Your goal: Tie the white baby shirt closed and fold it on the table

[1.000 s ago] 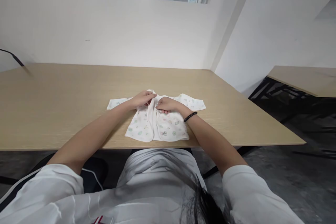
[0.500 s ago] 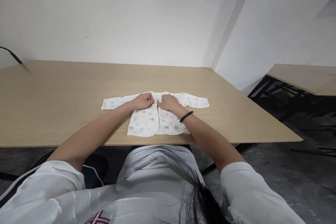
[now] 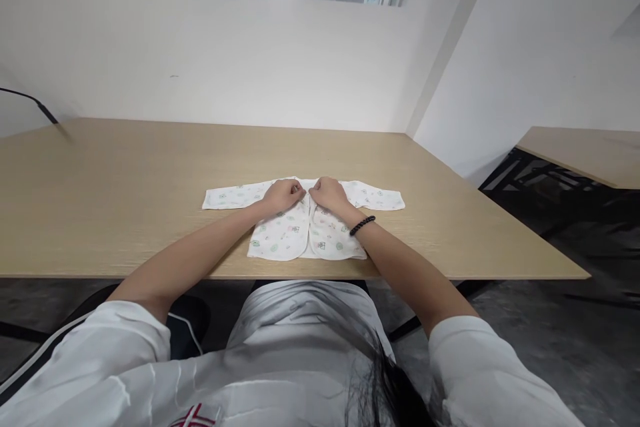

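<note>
A small white baby shirt (image 3: 283, 233) with a pastel print lies face up on the table, sleeves spread to both sides and its front split down the middle. My left hand (image 3: 284, 195) is closed, its thumb and fingers pinching the cloth by the upper front opening. Close beside it, my right hand (image 3: 330, 195) is also closed on the other front edge near the neckline. The two hands almost meet at the centre. The fingertips and whatever fastening may lie there are too small to make out.
The wooden table (image 3: 150, 167) reaches back to a white wall (image 3: 240, 60). A black cable-like rod (image 3: 47, 112) stands at the far left. Another table (image 3: 590, 150) is on the right, past a gap. A dark bead bracelet (image 3: 362, 225) circles my right wrist.
My hands have come closer together at the neckline, and the shirt's front edges now meet more nearly there. The whole view has shifted slightly.
</note>
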Available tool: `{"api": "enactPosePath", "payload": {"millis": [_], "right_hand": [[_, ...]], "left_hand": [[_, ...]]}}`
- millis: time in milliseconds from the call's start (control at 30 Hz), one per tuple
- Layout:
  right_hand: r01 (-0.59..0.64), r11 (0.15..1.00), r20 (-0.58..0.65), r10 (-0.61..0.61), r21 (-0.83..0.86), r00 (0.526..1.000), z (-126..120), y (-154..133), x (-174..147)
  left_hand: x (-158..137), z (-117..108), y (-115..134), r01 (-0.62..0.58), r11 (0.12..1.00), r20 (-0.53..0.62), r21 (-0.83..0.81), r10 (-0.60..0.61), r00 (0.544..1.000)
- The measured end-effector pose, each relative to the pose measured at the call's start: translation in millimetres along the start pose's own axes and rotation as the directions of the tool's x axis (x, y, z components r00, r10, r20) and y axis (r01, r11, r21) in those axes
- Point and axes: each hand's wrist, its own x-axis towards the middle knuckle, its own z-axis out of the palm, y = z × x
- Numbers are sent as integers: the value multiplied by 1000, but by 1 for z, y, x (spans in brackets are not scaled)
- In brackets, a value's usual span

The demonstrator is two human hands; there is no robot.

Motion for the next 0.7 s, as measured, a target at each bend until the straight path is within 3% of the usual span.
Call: {"api": "enactPosePath", "payload": {"millis": [267,700], "right_hand": [[-102,936,140,57,337,988,-7,11,15],[-107,860,205,3,498,979,-5,13,14]], "left_hand": [[5,2,2,74,997,28,-22,-73,997],[7,9,-1,106,992,58,-74,-102,993]]}}
